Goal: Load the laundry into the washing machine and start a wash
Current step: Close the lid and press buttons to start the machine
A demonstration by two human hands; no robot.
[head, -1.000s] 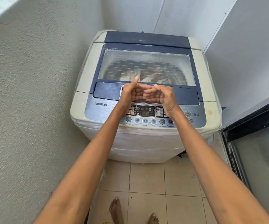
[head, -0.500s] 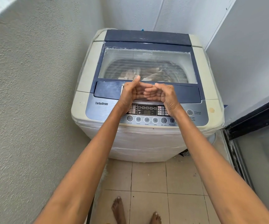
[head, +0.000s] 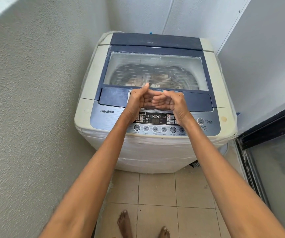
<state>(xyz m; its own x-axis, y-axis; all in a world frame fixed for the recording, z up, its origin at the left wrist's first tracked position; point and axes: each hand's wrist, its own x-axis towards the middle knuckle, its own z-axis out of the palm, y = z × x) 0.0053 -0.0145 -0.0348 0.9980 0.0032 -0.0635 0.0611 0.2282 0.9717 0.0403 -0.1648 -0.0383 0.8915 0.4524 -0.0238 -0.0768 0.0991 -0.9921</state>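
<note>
A top-loading washing machine (head: 102, 155) with a blue and cream top stands in a corner. Its clear lid (head: 155, 66) is down, and laundry (head: 157, 79) shows through it in the drum. My left hand (head: 137, 101) and my right hand (head: 173, 102) are held together over the front of the lid, above the control panel (head: 155, 128). Their fingers are curled toward each other and the fingertips touch. Neither hand holds anything. The left thumb points up. The display (head: 154, 118) between my wrists looks dim.
A rough plastered wall (head: 35, 100) runs close on the left. On the right are a grey wall and a dark-framed glass door (head: 275, 152). Beige floor tiles (head: 157, 189) lie in front of the machine, where my bare feet (head: 124, 224) stand.
My hands stay pressed together in almost the same place over the lid. The view has shifted slightly, and the laundry seen through the lid has changed position.
</note>
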